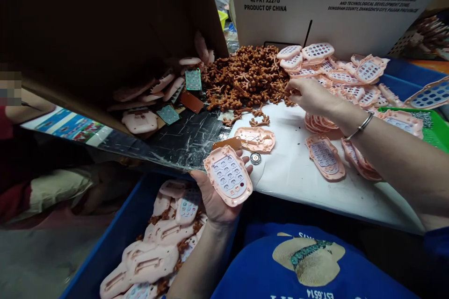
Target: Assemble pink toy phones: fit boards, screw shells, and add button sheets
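Observation:
My left hand (218, 198) holds a pink plastic toy-phone shell (229, 176) with its inner side up and a white keypad seated in it. Out at the pile of small brown plastic pieces (245, 74), my right hand (308, 93) has its fingers pinched at the pile's right edge; what lies between the fingertips is hidden. Just beyond the held shell are another pink shell half (259, 139) with thin wires, a brown circuit board (227, 144) and a small round speaker (256, 158). A further shell with a keypad (325, 156) rests on the white surface below my right forearm.
Many pink shells with keypad holes (368, 70) are heaped at the back right, near a green tray (437, 126). A blue bin (105, 238) full of pink phones stands below at left. Cardboard boxes (329, 23) wall the back and left. Another person's arm (31, 105) shows at far left.

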Tool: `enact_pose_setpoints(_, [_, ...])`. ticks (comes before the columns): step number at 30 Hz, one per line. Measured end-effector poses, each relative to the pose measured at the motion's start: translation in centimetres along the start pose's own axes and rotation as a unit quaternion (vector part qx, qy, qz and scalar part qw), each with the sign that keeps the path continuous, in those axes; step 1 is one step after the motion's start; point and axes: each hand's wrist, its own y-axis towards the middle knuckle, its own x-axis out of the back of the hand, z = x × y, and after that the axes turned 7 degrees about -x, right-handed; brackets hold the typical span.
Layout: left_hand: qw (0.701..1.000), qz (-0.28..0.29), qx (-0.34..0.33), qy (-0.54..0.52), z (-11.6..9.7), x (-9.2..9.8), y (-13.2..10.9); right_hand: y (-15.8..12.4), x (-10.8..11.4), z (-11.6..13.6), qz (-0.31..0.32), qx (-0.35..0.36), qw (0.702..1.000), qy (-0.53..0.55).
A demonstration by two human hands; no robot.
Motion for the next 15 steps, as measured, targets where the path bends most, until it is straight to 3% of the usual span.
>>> enact_pose_setpoints(5, [1.000, 0.010, 0.004, 0.002, 0.2, -0.6, -0.1, -0.4, 1.1, 0.1, 0.035, -0.019, 0.997, 0.062])
enact_pose_setpoints(15, [1.000, -0.008, 0.020, 0.004, 0.3, -1.0, -0.2, -1.9, 1.2, -0.1, 0.081, -0.039, 0.994, 0.067])
